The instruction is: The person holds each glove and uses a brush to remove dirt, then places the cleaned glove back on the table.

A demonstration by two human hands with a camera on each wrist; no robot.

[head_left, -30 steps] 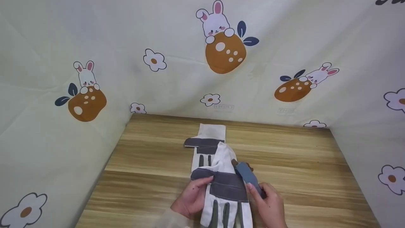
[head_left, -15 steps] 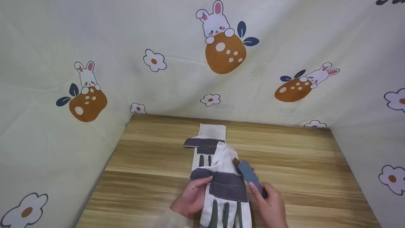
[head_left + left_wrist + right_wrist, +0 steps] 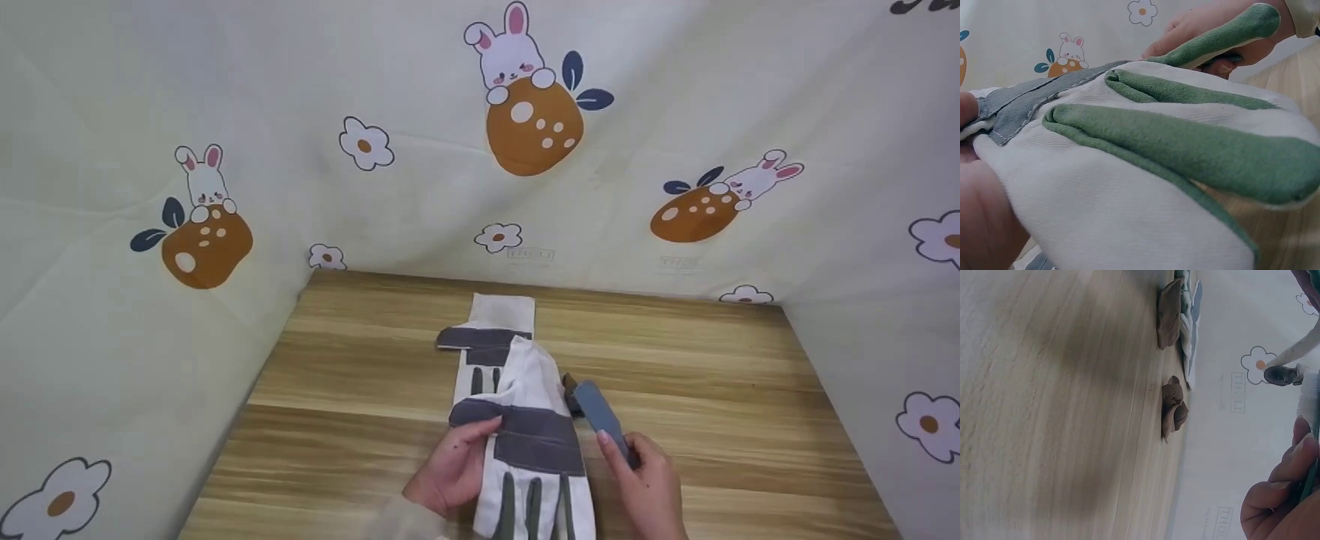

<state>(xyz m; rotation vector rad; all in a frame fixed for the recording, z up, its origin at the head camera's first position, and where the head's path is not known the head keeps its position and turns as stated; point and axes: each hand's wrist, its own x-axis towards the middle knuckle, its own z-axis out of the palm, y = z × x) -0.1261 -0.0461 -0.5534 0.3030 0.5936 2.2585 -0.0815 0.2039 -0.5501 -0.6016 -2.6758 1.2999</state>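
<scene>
My left hand [image 3: 454,465] holds a white work glove [image 3: 536,435] with grey palm patches and green strips along its fingers, thumb on top at the grey patch. In the left wrist view the glove's green-striped fingers [image 3: 1196,152] fill the foreground. My right hand [image 3: 649,480] grips a blue-backed brush [image 3: 600,412] at the glove's right edge. White bristles [image 3: 1309,396] show in the right wrist view, beside a dark lump [image 3: 1282,376] at the end of a whitish strip. Whether the bristles touch the glove cannot be told.
A second matching glove [image 3: 504,315] lies flat on the wooden table [image 3: 360,360], partly under the held one. Brown crumpled lumps [image 3: 1174,408] sit on the table in the right wrist view. A printed cloth [image 3: 405,202] with rabbits and flowers hangs behind and at both sides.
The brush and my right hand have shifted slightly right, away from the glove's edge. The held glove has moved a little left; my left hand keeps its hold.
</scene>
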